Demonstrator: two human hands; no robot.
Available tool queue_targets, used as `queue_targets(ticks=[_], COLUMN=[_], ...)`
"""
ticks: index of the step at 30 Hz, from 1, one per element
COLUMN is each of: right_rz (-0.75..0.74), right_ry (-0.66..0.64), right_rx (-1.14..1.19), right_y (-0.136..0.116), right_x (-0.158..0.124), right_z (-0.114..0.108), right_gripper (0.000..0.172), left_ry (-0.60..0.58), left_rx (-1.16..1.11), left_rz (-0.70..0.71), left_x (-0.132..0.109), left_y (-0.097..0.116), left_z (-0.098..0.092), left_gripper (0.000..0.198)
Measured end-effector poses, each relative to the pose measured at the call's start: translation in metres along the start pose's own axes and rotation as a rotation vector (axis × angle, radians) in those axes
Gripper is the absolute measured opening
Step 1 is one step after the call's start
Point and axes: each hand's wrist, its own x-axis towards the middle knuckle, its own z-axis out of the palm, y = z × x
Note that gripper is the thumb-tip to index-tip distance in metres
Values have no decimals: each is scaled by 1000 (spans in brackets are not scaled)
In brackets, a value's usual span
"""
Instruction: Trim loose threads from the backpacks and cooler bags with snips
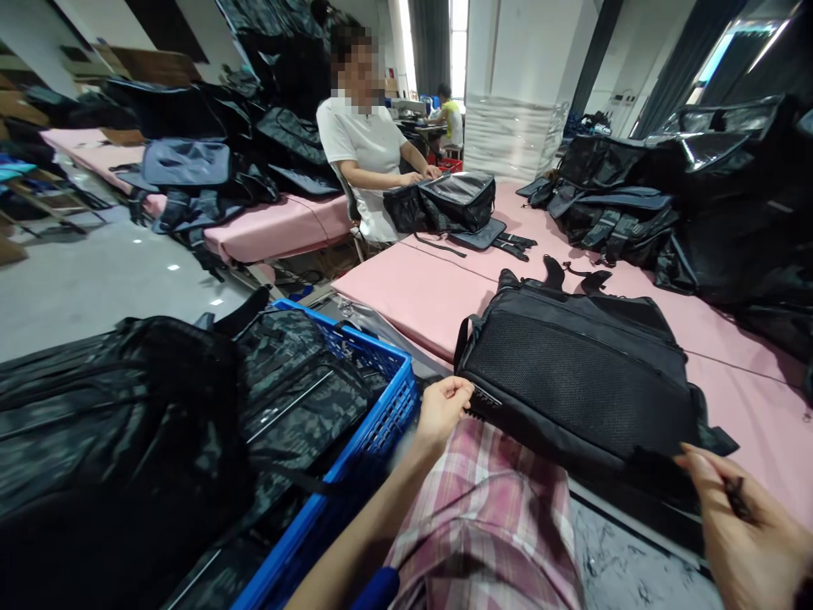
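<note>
A black backpack (584, 373) lies on the pink-covered table in front of me, its mesh-padded panel facing up and its straps towards the far side. My left hand (443, 408) pinches the bag's near left edge beside a toothed strip that looks like a zipper. At the near right corner is my right hand (743, 517), its thumb and forefinger closed close to the bag's edge. Something small and dark shows among the curled fingers of that hand, too unclear to name. Whether those right fingertips also grip the fabric, I cannot tell.
To my left, a blue plastic crate (381, 407) holds camouflage backpacks. Across the pink table (412, 288), a seated person in white handles another black bag (461, 203). More bags (610, 203) pile up at the right. A plaid cloth (483, 517) covers my lap.
</note>
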Motion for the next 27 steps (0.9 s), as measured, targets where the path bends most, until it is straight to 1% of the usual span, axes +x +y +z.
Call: queue_targets(ticks=[1, 2, 3, 6, 8, 10, 12, 13, 15, 17, 20, 22, 24, 25, 27], right_rz=[-62, -129, -192, -329, -391, -446, -504, -535, -597, -646, -705, -781, -917, -998, -1149], right_ry=[-48, -107, -167, -309, -351, -387, -425, -438, -432, -397, -373, -356, -327, -313, -304], right_rx=[0, 11, 31, 87, 99, 105, 97, 80, 27, -41, -118, -199, -304, -353, -427], right_y=[-11, -20, -26, -35, -37, -39, -38, -37, -34, -30, -32, -43, -60, -69, -87], right_x=[-5, -8, -10, -11, -11, -12, -13, -13, -11, -9, -7, -8, -11, -13, -17], right_z=[7, 14, 21, 38, 45, 53, 61, 65, 74, 81, 84, 85, 87, 90, 96], right_gripper=[37, 35, 34, 27, 23, 21, 20, 19, 18, 18, 19, 23, 30, 28, 18], left_ry=[-3, 16, 50, 145, 181, 166, 84, 19, -114, -192, -204, -209, -220, -222, -210], left_rx=[-38, -33, 3, 184, 276, 259, 105, 1, -192, -309, -379, -395, -398, -394, -360], left_rz=[-25, -14, 27, 170, 207, 189, 128, 94, 52, 64, 104, 116, 110, 99, 81], left_x=[-1, -2, -4, -7, -5, -1, 4, 5, 7, 6, 4, 3, 3, 3, 2], left_y=[-1, -2, -1, 8, 14, 17, 15, 13, 7, 0, -8, -10, -10, -9, -8], left_z=[0, 0, 1, 7, 11, 13, 11, 9, 3, -1, -4, -3, -3, -3, -4], left_gripper=[23, 25, 27, 29, 28, 25, 24, 24, 23, 23, 21, 19, 18, 17, 17])
